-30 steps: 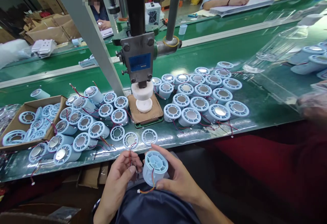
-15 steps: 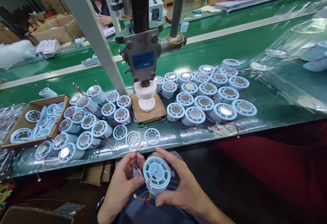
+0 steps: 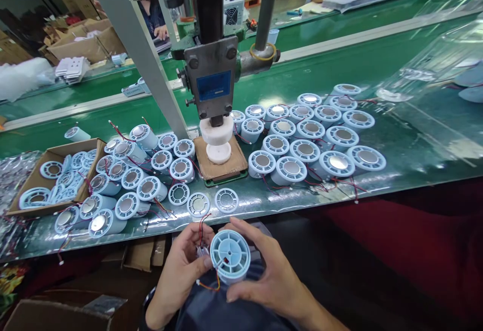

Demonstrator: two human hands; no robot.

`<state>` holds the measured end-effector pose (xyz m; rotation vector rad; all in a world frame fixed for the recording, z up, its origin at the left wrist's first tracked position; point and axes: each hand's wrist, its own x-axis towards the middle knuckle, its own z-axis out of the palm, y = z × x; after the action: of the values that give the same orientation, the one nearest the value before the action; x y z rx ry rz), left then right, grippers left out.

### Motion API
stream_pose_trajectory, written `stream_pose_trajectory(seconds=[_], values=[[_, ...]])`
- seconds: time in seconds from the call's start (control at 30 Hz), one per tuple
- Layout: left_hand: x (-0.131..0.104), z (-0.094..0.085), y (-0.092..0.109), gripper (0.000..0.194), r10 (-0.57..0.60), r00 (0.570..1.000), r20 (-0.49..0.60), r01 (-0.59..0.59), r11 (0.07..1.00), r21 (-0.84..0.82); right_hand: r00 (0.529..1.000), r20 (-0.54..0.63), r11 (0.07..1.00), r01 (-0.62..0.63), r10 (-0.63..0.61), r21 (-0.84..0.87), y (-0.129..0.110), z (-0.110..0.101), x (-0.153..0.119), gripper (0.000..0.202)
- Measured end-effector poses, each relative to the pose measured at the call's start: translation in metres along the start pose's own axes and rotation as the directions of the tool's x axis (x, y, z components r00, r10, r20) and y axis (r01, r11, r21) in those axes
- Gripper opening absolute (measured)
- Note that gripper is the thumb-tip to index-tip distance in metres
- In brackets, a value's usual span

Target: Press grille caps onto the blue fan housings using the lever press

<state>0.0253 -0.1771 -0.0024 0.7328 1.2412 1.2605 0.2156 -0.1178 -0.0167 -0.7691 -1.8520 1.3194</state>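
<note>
Over my lap, my right hand (image 3: 260,265) wraps round a light blue plastic cup-shaped housing (image 3: 230,253), its spoked round face turned up. Short red, yellow and dark wires with a white connector hang from that face. My left hand (image 3: 190,258) is closed on a small clear plastic part (image 3: 202,251) with red and black wires, close against the housing's left side. Just beyond, on the bench edge, lie three flat blue rings, the nearest being a ring with a metallic disc (image 3: 227,200).
A press with a white round head (image 3: 216,130) stands over a brown board (image 3: 237,162). Finished-looking blue housings crowd both sides, such as one housing (image 3: 289,170). At left is a cardboard box (image 3: 75,202) of blue rings. Two people sit across the green bench (image 3: 377,64).
Both hands stay nearly in place, with the housing turned slightly. The view has shifted a little, and the far-left person's hand has moved.
</note>
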Motion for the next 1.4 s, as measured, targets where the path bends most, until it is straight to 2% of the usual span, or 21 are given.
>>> stream_pose_trajectory(seconds=[0.13, 0.3, 0.6, 0.9, 1.1, 1.17, 1.27, 1.33, 1.4], values=[[0.0, 0.001, 0.003, 0.046, -0.02, 1.0, -0.017, 0.02, 1.0, 0.017, 0.99, -0.027, 0.98, 0.132, -0.138, -0.15, -0.005, 0.0, 0.003, 0.091], [0.0, 0.002, 0.004, 0.048, -0.018, 1.0, -0.022, 0.018, 1.0, 0.001, 0.948, -0.05, 0.923, 0.292, -0.313, -0.25, -0.012, 0.001, 0.007, 0.091], [-0.001, 0.001, 0.003, 0.043, -0.04, 0.999, -0.018, 0.04, 0.999, -0.025, 0.912, -0.036, 0.88, 0.383, -0.408, -0.282, -0.016, 0.004, 0.012, 0.086], [0.0, 0.002, 0.002, 0.032, -0.006, 1.0, 0.014, 0.006, 0.999, -0.05, 0.888, 0.01, 0.852, 0.443, -0.459, -0.279, -0.014, 0.003, 0.012, 0.083], [-0.001, 0.001, 0.003, 0.032, -0.015, 1.0, -0.012, 0.014, 0.999, -0.032, 0.837, -0.044, 0.808, 0.511, -0.545, -0.293, -0.018, 0.005, 0.019, 0.063], [0.001, 0.001, 0.003, 0.035, -0.018, 1.0, -0.004, 0.018, 0.999, -0.034, 0.836, -0.05, 0.804, 0.508, -0.547, -0.308, -0.019, 0.003, 0.02, 0.061], [0.008, 0.007, 0.004, 0.043, -0.046, 0.998, 0.031, 0.047, 0.999, -0.027, 0.861, -0.053, 0.8, 0.446, -0.507, -0.403, -0.025, -0.002, 0.014, 0.049], [0.013, 0.014, 0.006, 0.045, -0.102, 0.994, 0.049, 0.102, 0.995, 0.006, 0.869, -0.087, 0.784, 0.391, -0.487, -0.482, -0.032, -0.008, 0.005, 0.042], [0.02, 0.021, 0.004, 0.045, -0.16, 0.984, 0.077, 0.155, 0.986, 0.062, 0.855, -0.15, 0.76, 0.345, -0.496, -0.551, -0.042, -0.018, -0.006, 0.044]])
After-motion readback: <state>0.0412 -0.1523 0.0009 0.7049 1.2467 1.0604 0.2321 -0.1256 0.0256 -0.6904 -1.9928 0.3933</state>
